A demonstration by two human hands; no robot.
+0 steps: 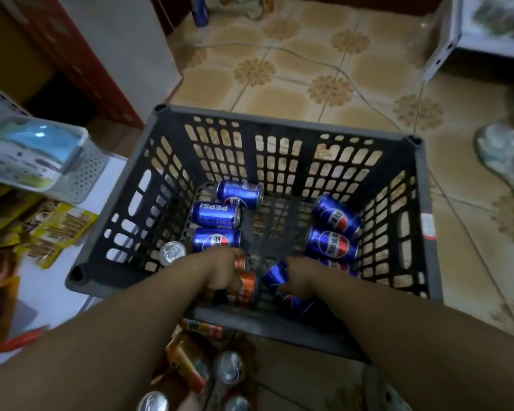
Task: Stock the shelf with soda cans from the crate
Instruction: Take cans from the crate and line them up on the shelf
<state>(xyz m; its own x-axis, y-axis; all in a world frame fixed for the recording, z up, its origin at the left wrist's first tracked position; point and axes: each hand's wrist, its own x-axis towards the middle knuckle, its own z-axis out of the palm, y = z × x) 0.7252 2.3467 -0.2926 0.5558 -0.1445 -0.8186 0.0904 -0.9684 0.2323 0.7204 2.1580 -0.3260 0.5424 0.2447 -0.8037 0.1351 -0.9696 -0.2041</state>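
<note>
Both arms are down in the grey crate (pixel 279 118), reaching to its near wall. The left hand (pixel 221 269) is wrapped over an orange can (pixel 248 287) lying on its side near the middle of that wall. The fingers are tucked out of sight behind the can, but the clasp looks firm. A second sliver of orange peeks out just above the knuckles, too covered to read.

The right hand (pixel 298 277), just beside it, curls round a blue can (pixel 273 275) that tilts up off the crate floor. More blue shows beneath the wrist, mostly covered by the arm.

Along the crate's left wall, three blue cans (pixel 215 215) lie in a row. An upright can (pixel 172 253) shows its silver top in the near-left corner. By the right wall lie more blue cans (pixel 333 243), the nearest partly blocked by the right hand.

The white shelf (pixel 57 277) meets the crate's left rim. It carries a perforated basket (pixel 80 176) and blurred snack packets (pixel 60 229). Below the crate's near rim, silver can tops (pixel 229 367) stand in dim, smeared shadow.
</note>
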